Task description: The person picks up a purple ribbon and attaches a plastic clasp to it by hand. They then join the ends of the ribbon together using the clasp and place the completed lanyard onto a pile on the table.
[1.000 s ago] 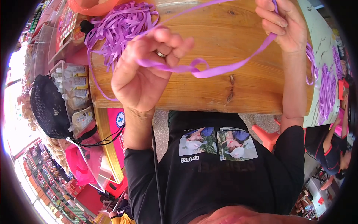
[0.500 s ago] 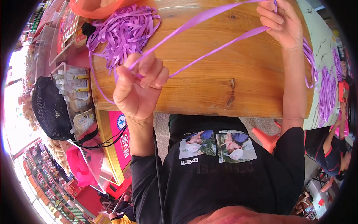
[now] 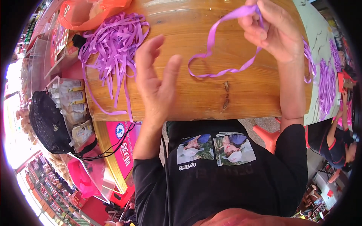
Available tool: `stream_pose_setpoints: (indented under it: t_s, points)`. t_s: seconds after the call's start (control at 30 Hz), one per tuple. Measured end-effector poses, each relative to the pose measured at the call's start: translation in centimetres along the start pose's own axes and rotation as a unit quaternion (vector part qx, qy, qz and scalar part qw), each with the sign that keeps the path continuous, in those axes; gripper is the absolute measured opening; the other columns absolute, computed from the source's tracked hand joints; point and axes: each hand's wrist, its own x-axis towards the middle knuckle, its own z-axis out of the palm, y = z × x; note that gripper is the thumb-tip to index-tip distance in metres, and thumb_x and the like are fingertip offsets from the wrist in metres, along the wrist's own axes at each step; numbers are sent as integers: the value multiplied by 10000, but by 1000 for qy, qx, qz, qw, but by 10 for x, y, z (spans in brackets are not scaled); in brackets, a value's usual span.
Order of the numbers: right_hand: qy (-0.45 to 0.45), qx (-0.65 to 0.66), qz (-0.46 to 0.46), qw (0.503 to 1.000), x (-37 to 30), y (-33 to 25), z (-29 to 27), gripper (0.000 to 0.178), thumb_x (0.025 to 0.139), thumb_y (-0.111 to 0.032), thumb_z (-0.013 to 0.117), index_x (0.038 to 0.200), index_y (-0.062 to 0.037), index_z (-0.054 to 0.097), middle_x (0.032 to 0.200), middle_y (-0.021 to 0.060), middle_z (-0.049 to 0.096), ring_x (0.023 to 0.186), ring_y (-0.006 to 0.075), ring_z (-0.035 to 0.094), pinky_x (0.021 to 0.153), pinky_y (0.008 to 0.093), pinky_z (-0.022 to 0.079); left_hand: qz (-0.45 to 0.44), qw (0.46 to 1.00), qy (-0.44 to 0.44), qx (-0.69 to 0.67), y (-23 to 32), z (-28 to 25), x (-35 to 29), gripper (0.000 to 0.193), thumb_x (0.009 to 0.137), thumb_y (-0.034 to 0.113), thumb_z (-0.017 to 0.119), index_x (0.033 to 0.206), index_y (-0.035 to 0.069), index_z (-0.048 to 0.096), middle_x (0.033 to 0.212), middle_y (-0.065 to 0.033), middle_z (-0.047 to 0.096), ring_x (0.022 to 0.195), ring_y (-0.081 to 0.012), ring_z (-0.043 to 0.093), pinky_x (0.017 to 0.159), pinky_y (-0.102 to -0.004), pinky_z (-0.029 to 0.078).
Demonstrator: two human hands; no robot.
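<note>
A looped purple ribbon lanyard [image 3: 211,42] hangs from my right hand [image 3: 273,28], which pinches its upper end over the far right part of the wooden table [image 3: 188,96]. The loop's lower part droops to the tabletop. My left hand [image 3: 155,81] holds nothing, thumb and fingers apart, above the table's left half. Just beyond it is a tangled pile of purple ribbons [image 3: 113,45], with a few loose ends trailing toward the table's near left edge.
An orange plastic bag [image 3: 79,17] lies behind the pile. Clear pouches [image 3: 77,98] in a plastic bin and a black mesh bag [image 3: 49,122] stand left of the table. More purple ribbons [image 3: 326,84] hang over a marble-patterned surface at right, near another person [image 3: 333,141].
My left hand has let go of the ribbon and opened. The stretched loop has gone slack and hangs from my right hand, which has shifted slightly left and nearer.
</note>
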Motion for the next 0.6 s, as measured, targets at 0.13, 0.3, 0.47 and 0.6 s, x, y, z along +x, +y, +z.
stream_pose_setpoints:
  t_s: [0.13,0.3,0.47,0.6]
  points:
    - [552,-179,223,783,27,6,74,160,862,-94,550,944,33,602,829,142,615,586,176,564,481,263,417,15,993,-49,-107,21,23,19,337,878,113,557,1176,-16,466,1159,-119,531,1104,-187,480,967,-310,342]
    - [304,-635,226,673,19,9,59,206,755,-11,659,958,16,642,823,40,615,687,108,562,578,219,438,-150,915,-125,-353,42,28,36,270,894,155,551,1101,-15,516,990,-68,582,896,-124,549,808,-239,428]
    - [171,-766,162,599,29,15,65,241,732,14,660,973,13,644,810,63,615,681,140,579,564,230,445,-185,908,-149,-345,43,26,32,202,883,123,573,1024,-21,574,909,-26,606,813,-59,549,744,-196,444]
    - [126,-803,152,563,30,18,69,287,702,7,679,987,5,648,811,84,618,699,171,598,569,235,457,-122,942,-109,-294,37,25,28,164,840,50,614,991,-15,608,877,-22,629,797,-43,559,694,-168,441]
